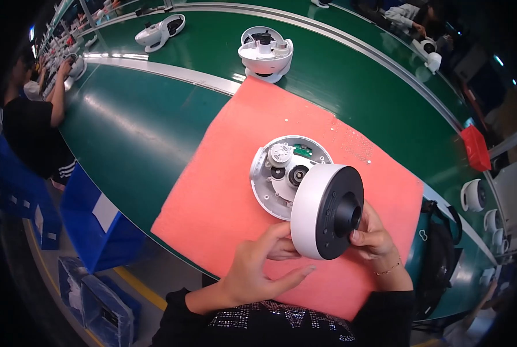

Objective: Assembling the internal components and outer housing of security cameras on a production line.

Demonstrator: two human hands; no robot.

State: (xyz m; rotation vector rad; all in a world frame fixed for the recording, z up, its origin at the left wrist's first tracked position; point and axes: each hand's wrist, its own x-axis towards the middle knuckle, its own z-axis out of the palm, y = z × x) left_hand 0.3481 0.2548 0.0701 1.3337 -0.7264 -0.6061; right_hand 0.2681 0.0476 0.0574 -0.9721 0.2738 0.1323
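A round base with a white side wall and a black face with a raised black collar (pixel 340 214) is tilted above the mat. My right hand (pixel 375 234) grips its right side, thumb by the collar and other fingers partly hidden behind. At its lower left is my left hand (pixel 257 267), thumb stretched away and fingers apart; some fingertips pass behind the base, so contact is unclear. Just beyond, an opened white round housing (pixel 262 188) lies on the pink mat (pixel 212 191). Inside it show a silvery motor (pixel 280 154), a small green circuit board (pixel 302 151) and a black ring-shaped part (pixel 297 175).
Small screws (pixel 357 147) lie scattered on the mat's far right part. Beyond, a white bowl-shaped unit (pixel 265 55) and another white unit (pixel 160 33) stand on the green belt. A black bag (pixel 438 254) lies right, a red bin (pixel 476 147) farther. Blue bins (pixel 90 214) and a co-worker (pixel 35 127) are left.
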